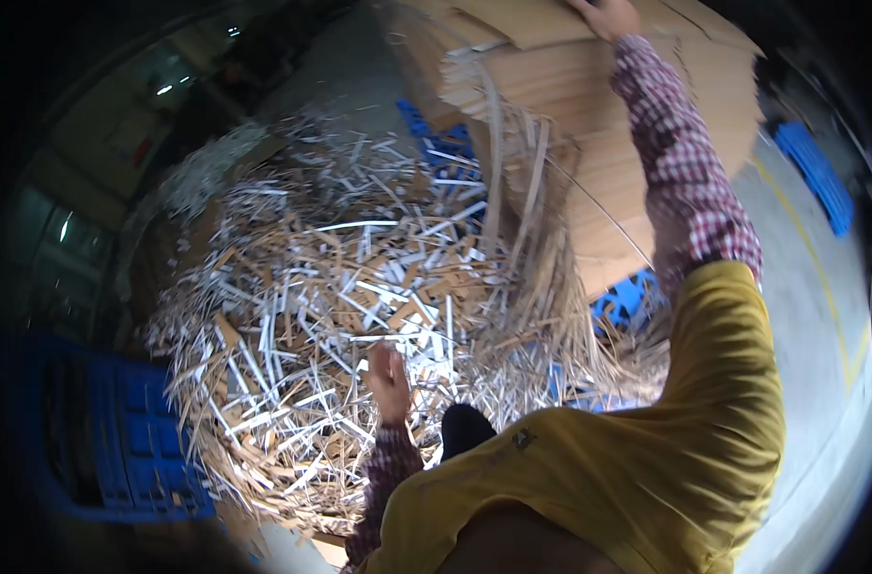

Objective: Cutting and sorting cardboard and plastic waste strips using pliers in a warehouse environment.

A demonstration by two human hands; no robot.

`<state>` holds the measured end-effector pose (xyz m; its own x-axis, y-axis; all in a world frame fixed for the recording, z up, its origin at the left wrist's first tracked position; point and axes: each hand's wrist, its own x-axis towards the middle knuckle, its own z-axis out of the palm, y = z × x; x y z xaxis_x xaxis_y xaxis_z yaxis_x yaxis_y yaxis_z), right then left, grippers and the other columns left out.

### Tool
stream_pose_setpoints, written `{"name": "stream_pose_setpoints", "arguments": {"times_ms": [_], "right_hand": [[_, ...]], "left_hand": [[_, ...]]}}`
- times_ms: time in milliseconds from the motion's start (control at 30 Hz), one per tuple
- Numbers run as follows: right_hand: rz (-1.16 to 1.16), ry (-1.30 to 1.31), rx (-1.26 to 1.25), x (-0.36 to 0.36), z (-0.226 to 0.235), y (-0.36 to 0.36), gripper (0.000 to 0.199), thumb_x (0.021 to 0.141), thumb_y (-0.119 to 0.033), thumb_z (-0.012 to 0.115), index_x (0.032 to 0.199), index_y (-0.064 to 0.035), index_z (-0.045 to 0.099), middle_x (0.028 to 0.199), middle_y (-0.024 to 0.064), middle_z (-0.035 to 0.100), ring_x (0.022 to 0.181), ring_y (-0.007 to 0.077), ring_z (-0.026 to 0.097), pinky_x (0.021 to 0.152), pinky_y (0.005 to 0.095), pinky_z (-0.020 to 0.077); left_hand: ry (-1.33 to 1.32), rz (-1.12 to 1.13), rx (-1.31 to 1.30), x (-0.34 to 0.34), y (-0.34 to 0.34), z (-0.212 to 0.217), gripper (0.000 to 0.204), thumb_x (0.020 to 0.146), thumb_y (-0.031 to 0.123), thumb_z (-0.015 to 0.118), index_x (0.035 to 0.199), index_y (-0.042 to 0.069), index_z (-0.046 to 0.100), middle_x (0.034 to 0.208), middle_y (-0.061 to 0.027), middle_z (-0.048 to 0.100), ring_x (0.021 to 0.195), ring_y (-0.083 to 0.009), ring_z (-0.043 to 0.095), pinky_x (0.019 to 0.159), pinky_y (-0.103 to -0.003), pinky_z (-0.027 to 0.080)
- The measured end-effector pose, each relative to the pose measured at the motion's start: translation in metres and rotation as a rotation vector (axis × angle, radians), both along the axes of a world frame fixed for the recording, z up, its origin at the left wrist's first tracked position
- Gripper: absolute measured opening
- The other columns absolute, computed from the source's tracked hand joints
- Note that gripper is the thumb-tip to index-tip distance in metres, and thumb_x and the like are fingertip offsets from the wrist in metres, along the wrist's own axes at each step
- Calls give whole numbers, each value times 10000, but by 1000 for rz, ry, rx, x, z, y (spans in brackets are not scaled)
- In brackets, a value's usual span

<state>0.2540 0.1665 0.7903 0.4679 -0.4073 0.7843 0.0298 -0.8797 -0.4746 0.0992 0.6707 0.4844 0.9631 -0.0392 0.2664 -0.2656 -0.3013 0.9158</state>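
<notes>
My right arm, in a red-and-white checked sleeve, stretches over a big stack of brown cardboard sheets (685, 124). My right hand (612, 17) is on the top of the stack at the far side; the picture's upper edge cuts off most of its fingers, so its grip is hidden. My left hand (388, 381) hovers over a large heap of cardboard and paper strips (331, 287), slightly blurred, fingers apart and nothing visible in it. Long thin cardboard strips (536, 201) hang from the stack's near left edge down into the heap.
Blue pallet parts (620, 301) show beneath the stack. Another blue pallet (814, 177) lies on the grey floor at right, beyond a yellow line (809, 244). A blue plastic crate or pallet (139, 430) stands at left. My dark shoe (465, 429) is beside the heap.
</notes>
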Motion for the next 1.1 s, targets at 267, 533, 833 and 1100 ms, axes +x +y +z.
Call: {"name": "stream_pose_setpoints", "arguments": {"times_ms": [267, 533, 833, 1100], "right_hand": [[-180, 95, 3, 5, 0, -36, 510, 705, -454, 619, 954, -11, 572, 923, 191, 591, 908, 312, 556, 773, 369, 430], [103, 427, 414, -7, 38, -10, 500, 678, -452, 637, 900, -4, 610, 858, 200, 602, 848, 311, 572, 734, 372, 431], [-259, 251, 90, 2, 12, -31, 353, 707, -321, 664, 841, 1, 611, 735, 115, 613, 677, 165, 564, 639, 313, 431], [-183, 224, -33, 26, -11, -111, 600, 737, -483, 584, 1099, -6, 537, 1027, 135, 575, 968, 210, 533, 874, 288, 362]], "left_hand": [[-852, -764, 685, 108, -192, 145, 613, 674, 109, 660, 1228, 99, 398, 1297, -129, 305, 1215, -292, 276, 971, -440, 265], [-1694, -852, 1241, 199, -296, 183, 738, 639, 60, 612, 1299, 178, 302, 1340, -131, 274, 1267, -293, 200, 1029, -486, 163], [-1936, -1154, 1064, 218, -316, 180, 202, 670, 255, 525, 691, 89, 638, 836, -19, 542, 928, -200, 455, 848, -381, 324], [-2236, -1053, 1046, 239, -310, 189, 239, 731, 258, 476, 783, 54, 589, 903, -59, 524, 940, -222, 446, 866, -412, 324]]}}
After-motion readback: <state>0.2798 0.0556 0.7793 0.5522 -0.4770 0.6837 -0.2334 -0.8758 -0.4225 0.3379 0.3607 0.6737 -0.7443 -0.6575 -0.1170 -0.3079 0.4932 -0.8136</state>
